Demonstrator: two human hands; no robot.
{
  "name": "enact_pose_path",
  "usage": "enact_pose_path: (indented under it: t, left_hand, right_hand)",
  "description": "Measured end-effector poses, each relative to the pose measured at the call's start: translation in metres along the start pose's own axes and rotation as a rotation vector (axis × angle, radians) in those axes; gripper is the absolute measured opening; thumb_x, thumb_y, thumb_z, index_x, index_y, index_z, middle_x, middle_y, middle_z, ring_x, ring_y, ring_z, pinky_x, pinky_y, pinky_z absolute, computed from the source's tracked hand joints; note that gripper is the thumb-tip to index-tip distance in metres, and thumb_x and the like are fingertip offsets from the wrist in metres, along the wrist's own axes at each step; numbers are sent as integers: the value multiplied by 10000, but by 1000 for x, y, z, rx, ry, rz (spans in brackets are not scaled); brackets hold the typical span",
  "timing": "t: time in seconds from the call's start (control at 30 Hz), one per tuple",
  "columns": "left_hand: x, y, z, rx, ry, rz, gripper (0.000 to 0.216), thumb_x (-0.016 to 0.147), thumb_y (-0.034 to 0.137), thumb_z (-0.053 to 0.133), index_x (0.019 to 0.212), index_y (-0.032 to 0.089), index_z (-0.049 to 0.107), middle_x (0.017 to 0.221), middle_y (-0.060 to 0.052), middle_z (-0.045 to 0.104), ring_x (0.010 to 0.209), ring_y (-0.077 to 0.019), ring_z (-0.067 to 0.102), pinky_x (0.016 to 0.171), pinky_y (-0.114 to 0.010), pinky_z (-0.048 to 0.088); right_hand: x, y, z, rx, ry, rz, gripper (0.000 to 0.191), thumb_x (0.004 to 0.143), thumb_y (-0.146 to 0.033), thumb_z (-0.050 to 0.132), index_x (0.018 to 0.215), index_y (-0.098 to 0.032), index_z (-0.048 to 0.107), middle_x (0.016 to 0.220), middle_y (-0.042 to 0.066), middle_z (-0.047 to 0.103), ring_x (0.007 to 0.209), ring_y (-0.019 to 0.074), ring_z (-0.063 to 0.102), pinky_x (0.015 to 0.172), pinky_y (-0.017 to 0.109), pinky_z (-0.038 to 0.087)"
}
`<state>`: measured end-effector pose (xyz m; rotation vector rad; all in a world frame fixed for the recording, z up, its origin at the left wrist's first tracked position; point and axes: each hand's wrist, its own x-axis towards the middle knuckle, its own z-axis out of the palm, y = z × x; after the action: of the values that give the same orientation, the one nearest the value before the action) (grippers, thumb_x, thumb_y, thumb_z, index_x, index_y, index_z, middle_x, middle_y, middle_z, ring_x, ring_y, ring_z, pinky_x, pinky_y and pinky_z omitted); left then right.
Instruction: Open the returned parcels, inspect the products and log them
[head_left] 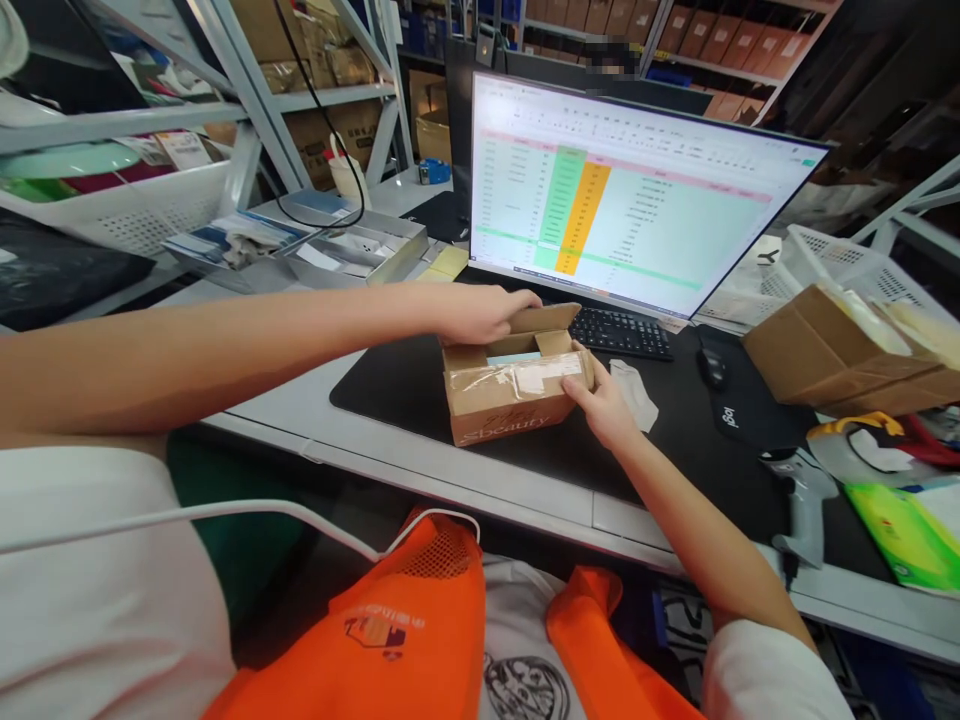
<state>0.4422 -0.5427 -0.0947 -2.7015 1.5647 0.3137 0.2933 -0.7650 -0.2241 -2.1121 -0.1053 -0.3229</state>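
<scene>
A small brown cardboard box with clear tape across its top sits on the black desk mat in front of the keyboard. Its far flap stands up and something pale blue shows inside. My left hand lies over the far left corner of the box, fingers curled on the raised flap. My right hand grips the box's right end, thumb on the taped top edge.
A monitor with a spreadsheet stands behind the keyboard. A mouse, a crumpled white wrapper, a barcode scanner and a larger cardboard box lie at the right. Metal trays and shelving stand at the left.
</scene>
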Motion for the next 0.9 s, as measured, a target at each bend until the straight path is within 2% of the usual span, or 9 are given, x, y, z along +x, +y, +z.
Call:
enact_pose_path:
  t: [0.13, 0.27, 0.4, 0.53, 0.63, 0.7, 0.77, 0.83, 0.9]
  left_hand:
    - [14, -32, 1, -121, 109, 25, 624, 893, 259, 374, 1497, 210, 524, 1443, -60, 630, 1237, -211, 608, 1044, -261, 447]
    - [37, -48, 31, -150, 114, 55, 529, 929, 241, 314, 1290, 150, 690, 1335, -74, 702, 1189, -192, 639, 1053, -244, 447]
    - [40, -46, 45, -137, 138, 87, 483, 943, 247, 354, 1248, 141, 713, 1278, -106, 721, 1145, -205, 662, 1035, -280, 481]
    - [-7, -22, 34, 4, 442, 234, 415, 986, 380, 459, 1234, 193, 735, 1406, -156, 634, 1368, -307, 530, 1186, -459, 375]
    - [-53, 2, 47, -132, 290, 436, 387, 1022, 435, 464, 1244, 248, 720, 1488, -118, 600, 1503, -286, 412, 1258, -469, 285]
    - [-73, 12, 68, -249, 242, 480, 394, 1035, 438, 424, 1223, 229, 699, 1483, -132, 605, 1527, -279, 389, 1272, -491, 256]
    - [-83, 16, 93, -328, 344, 434, 409, 1017, 482, 385, 1084, 212, 685, 1341, -156, 687, 1457, -285, 476, 1274, -534, 245]
    - [-89, 16, 116, -336, 550, 296, 443, 969, 584, 362, 836, 239, 607, 1038, -139, 747, 1262, -293, 608, 1265, -582, 248]
    - [-97, 14, 132, -301, 796, 138, 487, 936, 653, 335, 672, 260, 452, 789, -99, 685, 1037, -287, 656, 1238, -622, 282]
  right_hand:
    - [-11, 1, -14, -57, 117, -212, 577, 968, -589, 585, 1417, -231, 628, 1484, 135, 589, 1433, 306, 492, 1183, 515, 417]
    - [-34, 14, -29, -256, 35, -374, 275, 962, -479, 590, 1001, -298, 794, 1235, 107, 741, 1399, 330, 530, 1143, 643, 439]
    - [-53, 26, -39, -513, -77, -426, 347, 971, -353, 499, 1156, -281, 783, 1307, 123, 712, 1432, 322, 499, 1178, 690, 367]
    - [-42, 0, -65, -478, -218, -529, 467, 998, -397, 412, 1302, -237, 727, 1369, 121, 681, 1437, 331, 489, 1246, 701, 143]
    - [-13, -35, -80, -230, -341, -364, 550, 1072, -431, 265, 1235, -254, 759, 1284, 84, 728, 1307, 264, 610, 1233, 546, 320]
    - [10, -55, -76, -179, -405, -252, 525, 1075, -482, 317, 1202, -259, 775, 1388, 81, 671, 1346, 257, 574, 1211, 488, 368]
    - [29, -68, -62, -254, -496, -247, 458, 1043, -526, 439, 1171, -257, 787, 1535, 80, 553, 1488, 298, 411, 1252, 539, 276]
    - [37, -75, -50, -325, -564, -330, 414, 1028, -517, 497, 1039, -235, 801, 1595, 80, 482, 1559, 326, 268, 1270, 590, 188]
    - [36, -72, -45, -307, -510, -416, 385, 1032, -473, 509, 881, -211, 749, 1582, 92, 494, 1562, 324, 258, 1266, 583, 214]
